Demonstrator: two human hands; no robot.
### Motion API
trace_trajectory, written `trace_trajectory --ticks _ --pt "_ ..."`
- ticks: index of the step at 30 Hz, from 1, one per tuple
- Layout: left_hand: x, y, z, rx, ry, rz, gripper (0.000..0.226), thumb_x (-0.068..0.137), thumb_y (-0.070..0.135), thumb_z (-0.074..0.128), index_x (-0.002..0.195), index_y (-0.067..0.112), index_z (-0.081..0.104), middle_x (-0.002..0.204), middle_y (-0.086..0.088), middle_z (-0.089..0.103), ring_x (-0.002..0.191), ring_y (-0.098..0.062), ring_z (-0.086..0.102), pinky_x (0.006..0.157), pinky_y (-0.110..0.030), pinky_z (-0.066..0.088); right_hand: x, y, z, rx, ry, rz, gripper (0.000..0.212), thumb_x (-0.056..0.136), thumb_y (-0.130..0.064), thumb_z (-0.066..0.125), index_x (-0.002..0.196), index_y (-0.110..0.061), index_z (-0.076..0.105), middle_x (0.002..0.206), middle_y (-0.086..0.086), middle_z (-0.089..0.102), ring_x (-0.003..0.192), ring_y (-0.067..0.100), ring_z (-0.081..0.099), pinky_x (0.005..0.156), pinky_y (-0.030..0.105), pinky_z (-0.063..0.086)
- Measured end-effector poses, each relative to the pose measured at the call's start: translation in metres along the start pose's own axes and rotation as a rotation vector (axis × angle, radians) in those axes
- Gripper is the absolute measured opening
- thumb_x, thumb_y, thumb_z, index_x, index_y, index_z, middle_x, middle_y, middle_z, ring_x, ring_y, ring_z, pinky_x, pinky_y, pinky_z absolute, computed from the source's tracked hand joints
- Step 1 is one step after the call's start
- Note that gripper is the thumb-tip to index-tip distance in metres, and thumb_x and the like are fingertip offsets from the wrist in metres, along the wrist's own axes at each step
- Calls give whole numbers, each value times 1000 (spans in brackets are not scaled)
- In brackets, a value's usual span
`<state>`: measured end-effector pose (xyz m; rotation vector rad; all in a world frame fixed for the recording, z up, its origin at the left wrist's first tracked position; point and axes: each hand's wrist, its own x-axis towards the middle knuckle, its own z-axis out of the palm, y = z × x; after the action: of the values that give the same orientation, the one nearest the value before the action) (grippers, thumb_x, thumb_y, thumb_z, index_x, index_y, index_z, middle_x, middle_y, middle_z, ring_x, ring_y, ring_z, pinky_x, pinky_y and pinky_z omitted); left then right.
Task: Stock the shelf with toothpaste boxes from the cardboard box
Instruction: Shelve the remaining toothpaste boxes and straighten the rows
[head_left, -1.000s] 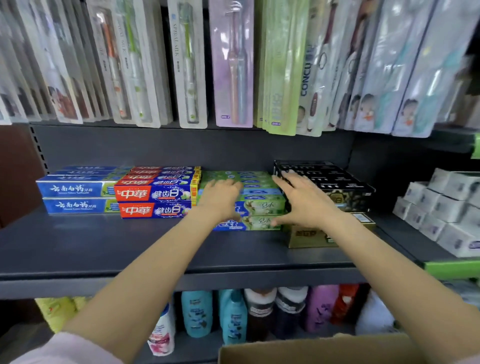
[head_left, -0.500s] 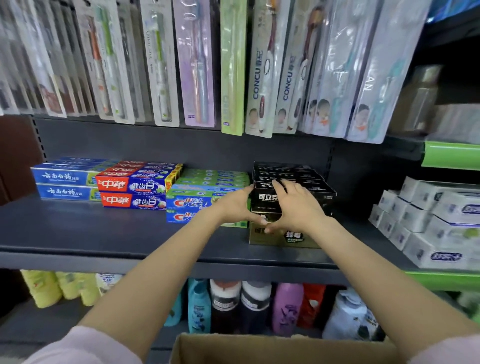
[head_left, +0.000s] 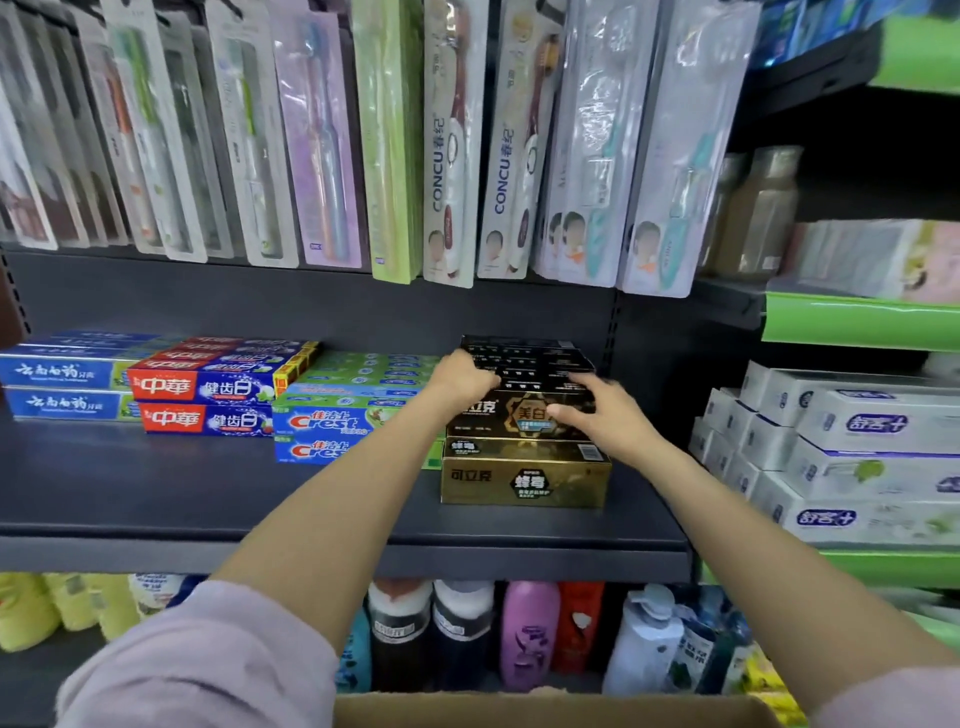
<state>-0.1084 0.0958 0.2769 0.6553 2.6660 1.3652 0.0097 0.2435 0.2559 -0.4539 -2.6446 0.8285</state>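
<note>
A stack of black toothpaste boxes (head_left: 496, 415) rests on gold toothpaste boxes (head_left: 524, 480) on the dark shelf (head_left: 208, 499). My left hand (head_left: 462, 379) curls over the top left corner of the front black box. My right hand (head_left: 602, 415) grips its right end, thumb on the front face and fingers on top. Left of the stack lie green and blue Crest boxes (head_left: 322, 423), then red and blue boxes (head_left: 202, 387) and blue boxes (head_left: 57, 371). The cardboard box (head_left: 545, 709) shows only its rim at the bottom edge.
Toothbrush packs (head_left: 447, 156) hang above the shelf. White boxes (head_left: 857, 457) are stacked on the neighbouring shelf at right. Bottles (head_left: 527, 629) stand on the shelf below. Bare shelf lies in front of the toothpaste rows.
Both hands moved right, from the green Crest stack onto the black boxes. The view shifted right and closer with them.
</note>
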Motion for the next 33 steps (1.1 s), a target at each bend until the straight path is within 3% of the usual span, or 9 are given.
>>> trace_trajectory --ticks 2,5,9,13,16,19,29,33 --pt "0 -3 1 -18 9 0 48 89 24 62 130 3 48 132 -14 54 122 -30 49 98 -34 39 4 -2 1 -33 -4 21 72 83 -51 62 142 -20 35 148 15 28 134 29 36 108 36 33" --pt "7 -5 -4 -109 36 -23 45 86 26 65 123 4 54 124 -11 59 116 -29 54 96 -34 42 21 -12 -3 -157 28 9 74 82 -63 53 141 -21 39 155 12 18 142 30 24 114 40 25" --pt "39 -12 -20 -144 96 -47 43 91 23 55 128 1 53 128 -14 58 116 -31 54 93 -31 41 63 -34 -4 -249 -61 -68 70 91 -63 32 146 -19 31 155 6 26 143 26 23 116 39 23" --pt "79 -28 -23 -125 39 11 47 88 26 59 129 3 55 132 -16 56 123 -31 51 107 -35 39 105 -40 10 -353 -204 14 75 91 -67 20 151 -24 10 160 5 0 148 26 -1 120 44 4" --pt "71 -23 -23 -72 -44 68 40 99 12 45 138 4 45 145 -12 43 136 -26 37 111 -29 25 121 -34 24 -403 -264 81 79 87 -73 16 151 -28 3 160 1 -9 147 22 -10 118 43 -5" --pt "77 -27 -19 52 -129 93 42 102 15 36 144 9 36 153 -8 31 142 -24 26 114 -27 17 128 -31 31 -412 -257 92 81 85 -76 18 151 -30 7 160 -3 -5 148 19 -7 119 43 -3" --pt "89 -28 -15 111 -140 77 40 99 14 38 138 14 47 144 -12 46 132 -29 42 111 -32 30 134 -30 32 -401 -255 84 78 87 -73 19 151 -29 9 160 -4 -2 148 19 -3 119 43 1" --pt "76 -21 -15 110 -61 111 39 101 16 35 137 10 48 144 -15 45 132 -30 42 105 -29 31 129 -30 23 -157 -184 18 68 92 -65 27 149 -28 23 159 -3 15 147 21 11 118 39 11"
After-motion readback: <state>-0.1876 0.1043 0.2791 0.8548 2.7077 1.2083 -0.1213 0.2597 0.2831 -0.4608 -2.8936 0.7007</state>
